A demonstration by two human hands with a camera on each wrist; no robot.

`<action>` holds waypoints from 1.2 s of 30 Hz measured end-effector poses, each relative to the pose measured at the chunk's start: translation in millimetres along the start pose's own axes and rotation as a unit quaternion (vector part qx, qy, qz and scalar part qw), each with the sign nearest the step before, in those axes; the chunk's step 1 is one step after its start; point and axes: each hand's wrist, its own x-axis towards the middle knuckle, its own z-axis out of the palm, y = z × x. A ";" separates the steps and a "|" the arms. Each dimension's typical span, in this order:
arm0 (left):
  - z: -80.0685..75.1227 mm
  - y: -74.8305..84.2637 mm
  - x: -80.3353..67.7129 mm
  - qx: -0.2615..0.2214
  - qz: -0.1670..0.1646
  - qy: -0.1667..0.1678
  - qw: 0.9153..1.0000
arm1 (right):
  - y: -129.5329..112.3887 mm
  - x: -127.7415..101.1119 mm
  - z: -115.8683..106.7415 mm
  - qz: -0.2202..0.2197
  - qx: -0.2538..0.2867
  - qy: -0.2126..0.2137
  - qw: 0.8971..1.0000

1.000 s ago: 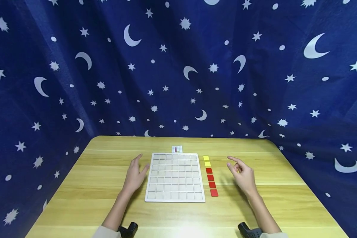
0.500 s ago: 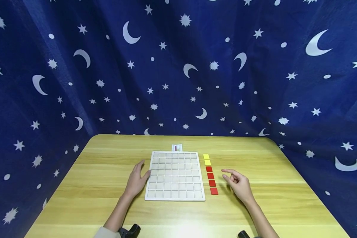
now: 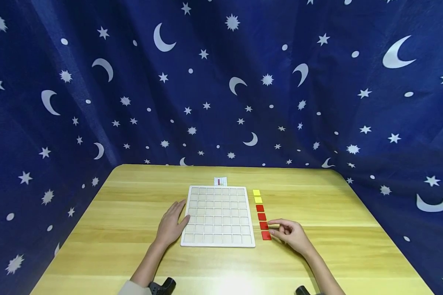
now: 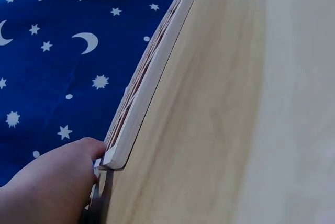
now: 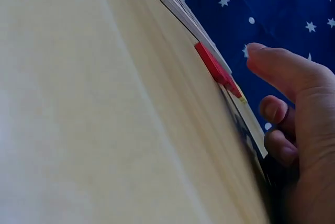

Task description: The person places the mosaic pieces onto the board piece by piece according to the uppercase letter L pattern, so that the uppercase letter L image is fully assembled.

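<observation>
Left hand (image 3: 171, 226) lies flat w/ straight fingers against the left edge of the grid board (image 3: 218, 216), prob. to steady it on the surface (image 3: 125, 246). Right hand (image 3: 291, 235), fingers loosely curled, holds nothing; fingertips are just beside the nearest red tile (image 3: 266, 235), last in the column of tiles right of the board.

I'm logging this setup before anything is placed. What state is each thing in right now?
Grid board: flat on the table, every cell empty.
Red tiles: four in a column right of the board.
Yellow tiles: two, at the column's far end.
Left hand: open, resting against the board's left edge.
Right hand: fingers loosely curled, index reaching the nearest red tiles.
</observation>
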 end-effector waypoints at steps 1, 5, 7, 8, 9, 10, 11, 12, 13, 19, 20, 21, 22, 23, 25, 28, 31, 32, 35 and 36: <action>0.0 0.4 -0.2 0.002 0.001 0.000 1.000 | 0.5 -0.1 0.4 0.001 -0.007 -0.009 1.000; -0.3 1.2 -1.1 0.006 0.003 -0.001 1.000 | 2.4 -0.9 2.8 0.005 -0.020 -0.025 0.999; -0.2 1.1 -1.5 0.007 0.003 -0.003 1.000 | 2.6 -1.4 3.3 0.006 -0.022 -0.026 0.999; -0.2 0.9 -1.5 0.007 0.004 -0.003 1.000 | 2.9 -1.5 3.5 0.006 -0.026 -0.026 0.999; -0.1 1.1 -1.6 0.007 0.004 -0.003 1.000 | 3.3 -1.7 3.5 0.006 -0.031 -0.028 0.999; -0.1 1.1 -1.7 0.008 0.006 -0.003 1.000 | 3.1 -1.9 3.5 0.009 -0.036 -0.028 0.999; 0.0 1.1 -1.8 0.008 0.007 -0.002 1.000 | 2.9 -2.0 3.5 0.012 -0.042 -0.029 0.999; 0.0 1.2 -2.0 0.008 0.008 -0.002 1.000 | 2.3 -2.3 3.6 0.016 -0.045 -0.030 0.998; 0.0 1.3 -2.0 0.008 0.010 -0.002 1.000 | 1.9 -2.4 3.7 0.020 -0.051 -0.031 0.998; 0.5 0.7 -2.2 0.002 0.011 0.002 1.000 | -3.0 -2.3 5.4 0.034 -0.062 -0.029 0.997; 0.5 0.6 -2.2 0.000 0.011 0.002 1.000 | -3.9 -2.4 5.4 0.033 -0.065 -0.029 0.997; 0.4 0.8 -2.3 -0.001 0.012 0.003 1.000 | -5.1 -2.3 5.3 0.033 -0.068 -0.029 0.997; 0.3 0.7 -2.1 -0.001 0.013 0.004 1.000 | -6.6 -2.2 5.3 0.034 -0.072 -0.028 0.996; 0.2 0.9 -2.2 -0.003 0.013 0.004 1.000 | -8.3 -2.2 5.3 0.033 -0.076 -0.028 0.996; 0.1 1.0 -2.1 -0.003 0.015 0.004 1.000 | -14.4 -2.0 5.2 0.029 -0.086 -0.030 0.995; 0.2 0.7 -2.0 -0.002 0.018 0.007 1.000 | -28.1 -1.3 4.9 0.029 -0.094 -0.036 0.994; 0.2 0.5 -1.9 -0.001 0.022 0.010 1.000 | -40.8 -0.8 4.5 0.032 -0.105 -0.043 0.993; 0.1 0.6 -1.9 -0.002 0.023 0.011 1.000 | -43.1 -0.6 4.5 0.033 -0.109 -0.044 0.993; -0.1 0.8 -1.7 -0.003 0.024 0.012 1.000 | -46.0 -0.3 4.9 0.032 -0.114 -0.046 0.992; -0.1 0.9 -1.6 -0.003 0.023 0.012 1.000 | -45.8 -0.3 4.9 0.031 -0.114 -0.047 0.992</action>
